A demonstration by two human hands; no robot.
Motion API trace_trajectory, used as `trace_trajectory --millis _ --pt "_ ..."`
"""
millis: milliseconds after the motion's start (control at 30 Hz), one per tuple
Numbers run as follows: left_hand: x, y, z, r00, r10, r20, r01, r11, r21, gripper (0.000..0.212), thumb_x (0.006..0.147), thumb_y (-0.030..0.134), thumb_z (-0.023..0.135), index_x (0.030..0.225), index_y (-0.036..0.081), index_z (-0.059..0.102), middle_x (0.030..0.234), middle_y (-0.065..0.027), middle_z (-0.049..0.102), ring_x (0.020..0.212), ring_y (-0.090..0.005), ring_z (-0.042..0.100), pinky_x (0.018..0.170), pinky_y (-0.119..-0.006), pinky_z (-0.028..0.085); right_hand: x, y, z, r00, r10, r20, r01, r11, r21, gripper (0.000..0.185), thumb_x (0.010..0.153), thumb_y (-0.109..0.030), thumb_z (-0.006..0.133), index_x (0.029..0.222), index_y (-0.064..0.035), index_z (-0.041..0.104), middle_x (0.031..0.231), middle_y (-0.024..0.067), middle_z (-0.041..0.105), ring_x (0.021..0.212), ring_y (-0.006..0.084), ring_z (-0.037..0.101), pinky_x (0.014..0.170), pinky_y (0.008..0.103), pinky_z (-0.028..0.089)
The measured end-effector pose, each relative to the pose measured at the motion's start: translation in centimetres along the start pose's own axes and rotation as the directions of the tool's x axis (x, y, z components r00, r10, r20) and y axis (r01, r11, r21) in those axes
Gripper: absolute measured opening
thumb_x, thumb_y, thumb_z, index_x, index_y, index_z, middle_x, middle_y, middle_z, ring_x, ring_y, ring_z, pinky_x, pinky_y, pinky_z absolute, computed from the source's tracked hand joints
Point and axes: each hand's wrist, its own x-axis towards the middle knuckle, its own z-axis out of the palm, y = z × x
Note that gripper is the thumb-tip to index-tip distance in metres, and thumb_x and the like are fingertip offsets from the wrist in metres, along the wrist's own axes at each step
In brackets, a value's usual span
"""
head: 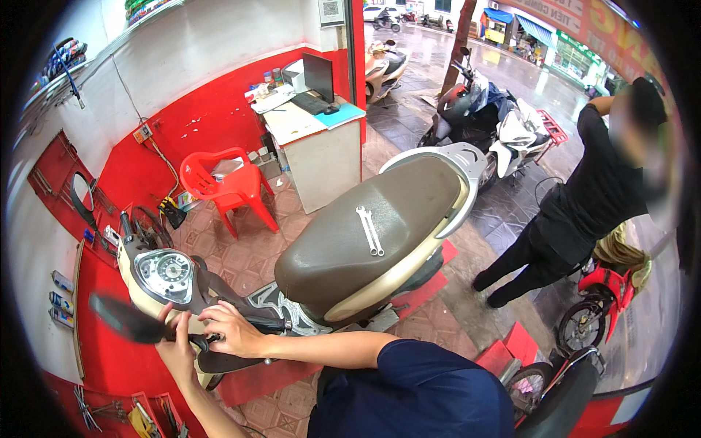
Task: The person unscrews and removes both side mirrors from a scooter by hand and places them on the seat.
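A cream and brown scooter stands before me, its long brown seat point(361, 230) pointing away to the right. My left hand point(178, 342) is at the near black rear-view mirror point(128, 320), fingers around its stem beside the mirror head. The mirror head looks blurred. Just to the right, my right hand point(235, 331) has curled fingers at the lower end of the same stem, by the handlebar. Part of the stem is hidden by the fingers. A black handlebar grip point(268, 324) lies beyond my right hand. On the seat rest two combination wrenches point(370, 231), side by side.
The far mirror point(82, 191) rises beside the instrument cluster point(167, 272). Behind the scooter are a red plastic chair point(224, 183) and a desk point(323, 169) with a monitor. A person point(591, 175) in black stands at right. Tools sit in a red rack point(148, 410) at lower left.
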Motion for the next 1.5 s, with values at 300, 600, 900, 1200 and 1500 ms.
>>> trace_trajectory --millis 300,600,900,1200,1500 --pt "-7.9 -8.5 -5.4 0.922 0.279 0.270 -0.275 0.960 -0.056 0.039 0.072 -0.012 0.079 0.108 0.002 0.073 0.115 -0.0140 0.069 0.093 -0.0176 0.065 0.078 -0.028 0.054 -1.5 -0.1 -1.5 1.000 -0.009 -0.005 0.009 0.998 0.063 0.023 0.077 -0.010 0.080 0.099 -0.0085 0.073 0.135 0.0103 0.060 0.135 0.0290 0.050 0.121 0.0559 0.027" --pt "-4.0 1.0 1.8 0.867 0.363 0.341 -0.467 0.829 0.306 0.044 0.066 -0.004 0.079 0.108 0.005 0.073 0.098 -0.0047 0.072 0.072 -0.0161 0.058 0.062 -0.030 0.046 -0.7 2.2 -0.9 0.993 -0.116 0.030 0.115 0.993 0.019 0.037 0.082 -0.028 0.073 0.115 -0.0115 0.072 0.139 0.0169 0.056 0.135 0.0367 0.046 0.117 0.0570 0.029" --pt "-1.4 -3.3 -1.8 0.995 0.089 -0.055 -0.094 0.990 -0.108 0.031 0.092 0.004 0.072 0.122 0.004 0.062 0.101 -0.0026 0.066 0.080 -0.0062 0.055 0.069 -0.021 0.042 0.1 -0.7 -2.1 0.999 0.048 -0.010 -0.046 0.990 0.133 0.029 0.077 -0.016 0.082 0.100 -0.0046 0.069 0.125 0.0124 0.062 0.123 0.0332 0.056 0.112 0.0510 0.037" --pt "-9.7 -5.3 -4.2 0.943 0.235 0.235 -0.261 0.962 0.084 0.040 0.073 -0.010 0.079 0.110 0.006 0.077 0.113 -0.0120 0.076 0.099 -0.0189 0.069 0.082 -0.030 0.053 -1.2 -1.5 -2.4 0.996 -0.055 0.073 0.053 0.998 0.026 0.042 0.073 -0.012 0.077 0.114 -0.0090 0.073 0.139 0.0153 0.057 0.134 0.0361 0.050 0.117 0.0571 0.031" --pt "-2.1 2.4 2.8 0.919 0.356 0.170 -0.393 0.866 0.309 0.039 0.074 0.001 0.077 0.113 0.003 0.070 0.085 -0.0019 0.069 0.065 -0.0091 0.050 0.056 -0.026 0.041 0.1 -1.7 -1.5 0.997 0.067 -0.043 -0.067 0.998 0.015 0.045 0.081 -0.022 0.077 0.122 -0.0055 0.064 0.124 0.0145 0.062 0.127 0.0343 0.053 0.111 0.0509 0.037"
